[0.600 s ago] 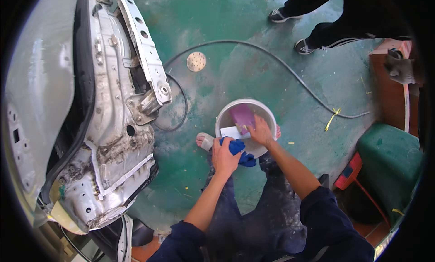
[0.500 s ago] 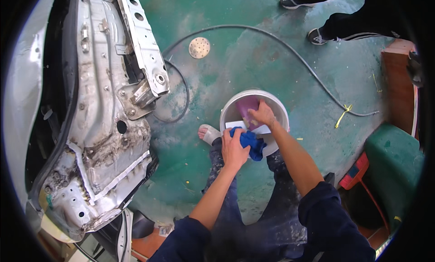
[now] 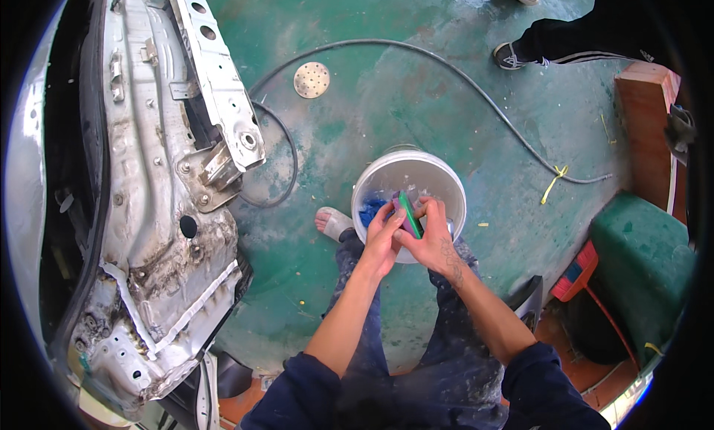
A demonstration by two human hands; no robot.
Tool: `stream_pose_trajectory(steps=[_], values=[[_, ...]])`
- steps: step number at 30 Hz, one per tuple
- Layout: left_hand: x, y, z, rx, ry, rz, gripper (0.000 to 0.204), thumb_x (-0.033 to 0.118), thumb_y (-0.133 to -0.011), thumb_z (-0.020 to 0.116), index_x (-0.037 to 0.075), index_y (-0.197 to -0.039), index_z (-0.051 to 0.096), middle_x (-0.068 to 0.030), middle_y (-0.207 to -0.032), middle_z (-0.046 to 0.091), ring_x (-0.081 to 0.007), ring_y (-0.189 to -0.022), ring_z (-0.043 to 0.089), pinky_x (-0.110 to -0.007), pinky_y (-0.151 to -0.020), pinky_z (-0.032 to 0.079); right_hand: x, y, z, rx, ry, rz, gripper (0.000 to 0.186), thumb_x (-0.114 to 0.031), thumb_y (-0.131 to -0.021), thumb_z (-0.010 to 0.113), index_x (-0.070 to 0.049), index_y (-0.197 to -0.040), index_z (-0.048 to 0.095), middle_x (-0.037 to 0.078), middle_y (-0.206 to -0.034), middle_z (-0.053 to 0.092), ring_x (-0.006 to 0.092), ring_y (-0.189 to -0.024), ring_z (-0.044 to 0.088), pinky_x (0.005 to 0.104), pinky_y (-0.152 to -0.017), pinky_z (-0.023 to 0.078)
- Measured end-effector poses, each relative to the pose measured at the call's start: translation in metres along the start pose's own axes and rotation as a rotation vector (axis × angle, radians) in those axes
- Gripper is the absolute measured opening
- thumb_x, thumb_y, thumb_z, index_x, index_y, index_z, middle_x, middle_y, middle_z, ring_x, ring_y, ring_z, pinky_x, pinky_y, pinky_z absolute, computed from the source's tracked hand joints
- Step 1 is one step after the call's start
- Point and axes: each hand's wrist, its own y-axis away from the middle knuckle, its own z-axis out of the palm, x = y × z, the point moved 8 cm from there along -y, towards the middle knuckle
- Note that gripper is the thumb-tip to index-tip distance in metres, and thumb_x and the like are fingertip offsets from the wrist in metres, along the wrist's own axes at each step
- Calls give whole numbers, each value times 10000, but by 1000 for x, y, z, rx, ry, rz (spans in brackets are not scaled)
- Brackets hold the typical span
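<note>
Over a white bucket (image 3: 454,183), my left hand (image 3: 380,246) and my right hand (image 3: 435,244) grip a small flat block (image 3: 408,215) between them. The block has a bright green edge and a purple face, like a sanding block with purple abrasive sheet on it. Fingers of both hands cover its ends. Inside the bucket, left of my left fingertips, lies a blue cloth (image 3: 371,209), apart from my hands. The lower part of the bucket's inside is partly hidden by my hands.
Stripped vehicle bodywork (image 3: 160,207) fills the left side. A grey hose (image 3: 454,67) curves across the green floor near a round perforated disc (image 3: 312,80). Another person's shoe (image 3: 507,56) is at upper right. A red-orange brush (image 3: 576,272) leans by a green bin (image 3: 643,251).
My left hand has let go of the blue cloth, which is now in the bucket. The purple sheet has left the bucket wall; both hands now hold the green-and-purple block. The view has shifted slightly.
</note>
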Motion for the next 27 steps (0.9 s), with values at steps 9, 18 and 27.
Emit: stream_pose_trajectory(steps=[9, 18, 27], values=[[-33, -57, -80, 305, -1564, 77, 753, 327, -925, 775, 149, -1574, 437, -285, -1615, 295, -479, -1489, 302, -555, -1217, 326, 119, -10, 67, 102, -254, 405, 580, -440, -1107, 529, -19, -1503, 477, 271, -1212, 691, 441, -1016, 699, 514, -930, 545], [-30, -76, -86, 439, -1459, 75, 662, 233, -744, 887, 97, -1309, 569, -219, -1329, 556, -464, -1151, 643, -531, -975, 542, 174, -79, 119, -239, -70, 709, 647, -511, -988, 556, -56, -1445, 609, 323, -1238, 706, 510, -1201, 655, 541, -1048, 492], [192, 316, 80, 532, -1396, 634, 381, 207, -704, 862, 78, -912, 569, -118, -981, 594, -368, -871, 659, -474, -762, 537, 21, -46, 36, -146, -568, 469, 691, -287, -1029, 607, -34, -1639, 403, 146, -1442, 629, 224, -1252, 602, 324, -1078, 448]])
